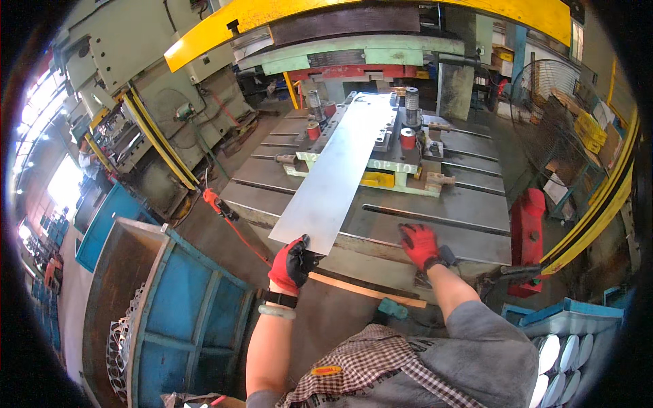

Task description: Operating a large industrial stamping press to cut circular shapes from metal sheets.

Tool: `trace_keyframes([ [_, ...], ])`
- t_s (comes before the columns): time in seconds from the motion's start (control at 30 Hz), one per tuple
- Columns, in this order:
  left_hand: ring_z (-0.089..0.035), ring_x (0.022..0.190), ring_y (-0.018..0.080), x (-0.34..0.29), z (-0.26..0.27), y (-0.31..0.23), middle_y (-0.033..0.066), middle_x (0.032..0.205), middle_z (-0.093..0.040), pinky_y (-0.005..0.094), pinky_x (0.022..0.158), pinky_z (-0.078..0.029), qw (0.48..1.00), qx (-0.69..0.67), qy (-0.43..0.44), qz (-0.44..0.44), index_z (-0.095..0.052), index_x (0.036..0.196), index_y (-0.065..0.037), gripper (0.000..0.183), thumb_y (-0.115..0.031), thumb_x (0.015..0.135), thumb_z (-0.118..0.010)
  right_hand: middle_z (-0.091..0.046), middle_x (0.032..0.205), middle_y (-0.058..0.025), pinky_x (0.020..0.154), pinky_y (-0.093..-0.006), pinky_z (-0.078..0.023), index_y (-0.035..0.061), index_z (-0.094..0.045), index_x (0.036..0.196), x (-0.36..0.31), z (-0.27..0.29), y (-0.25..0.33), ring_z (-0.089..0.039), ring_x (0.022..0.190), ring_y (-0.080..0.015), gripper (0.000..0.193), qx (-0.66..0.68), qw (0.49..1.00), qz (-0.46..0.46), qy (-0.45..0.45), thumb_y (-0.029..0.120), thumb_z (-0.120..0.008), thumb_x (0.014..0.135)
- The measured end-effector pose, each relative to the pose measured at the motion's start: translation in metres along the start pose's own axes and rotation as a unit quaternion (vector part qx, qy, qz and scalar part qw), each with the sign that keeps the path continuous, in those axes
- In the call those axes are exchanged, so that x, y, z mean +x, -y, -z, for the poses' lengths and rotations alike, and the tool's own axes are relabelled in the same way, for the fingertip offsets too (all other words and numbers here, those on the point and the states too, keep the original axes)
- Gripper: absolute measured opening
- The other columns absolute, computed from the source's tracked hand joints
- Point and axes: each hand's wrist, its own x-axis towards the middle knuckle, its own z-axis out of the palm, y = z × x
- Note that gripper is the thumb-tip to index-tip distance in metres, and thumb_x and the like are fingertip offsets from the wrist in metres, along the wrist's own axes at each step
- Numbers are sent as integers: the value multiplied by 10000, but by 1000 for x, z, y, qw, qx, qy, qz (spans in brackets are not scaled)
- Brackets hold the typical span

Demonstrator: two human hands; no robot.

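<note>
A long, flat metal strip (320,190) slopes away from me, its far end lying on the die set (401,160) in the press. My left hand (294,264), in a red and black glove, is closed on the near end of the strip, which sticks out past the table's front edge. Resting at the front of the slotted press table (469,234) is my right hand (420,245), also in a red glove. Its fingers are apart and hold nothing; it sits to the right of the strip without touching it.
At lower left stands a blue metal bin (197,299) holding perforated scrap (122,347). A blue crate (578,316) at lower right has stacked round discs (568,353). A red post (529,238) and yellow guard (592,231) flank the table's right side. A caged fan (551,102) stands beyond.
</note>
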Motion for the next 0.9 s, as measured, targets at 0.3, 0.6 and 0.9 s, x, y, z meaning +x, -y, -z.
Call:
trace_keyframes([
  [0.3,-619,697,202,0,-4,-3,89,814,-632,264,577,-497,998,-45,-31,10,-571,955,-17,198,-191,875,-524,-538,1108,-71,875,-433,-381,179,-546,1129,0,2,0,-475,1023,-308,416,-5,1000,9,-14,323,-583,741],
  [0.6,-627,788,252,4,15,6,121,911,-621,309,631,-522,997,-68,4,27,-552,1018,-9,235,-191,873,-518,-529,1118,-60,862,-441,-382,199,-543,1127,-2,-1,1,-455,1043,-300,406,-10,1000,-2,-19,320,-585,742],
  [0.9,-639,825,254,3,38,37,139,928,-629,310,667,-523,997,-29,54,55,-492,1103,-16,289,-231,913,-463,-524,1139,-63,863,-431,-383,198,-546,1128,0,-7,-5,-466,1033,-293,407,-3,1000,-12,0,325,-585,743],
])
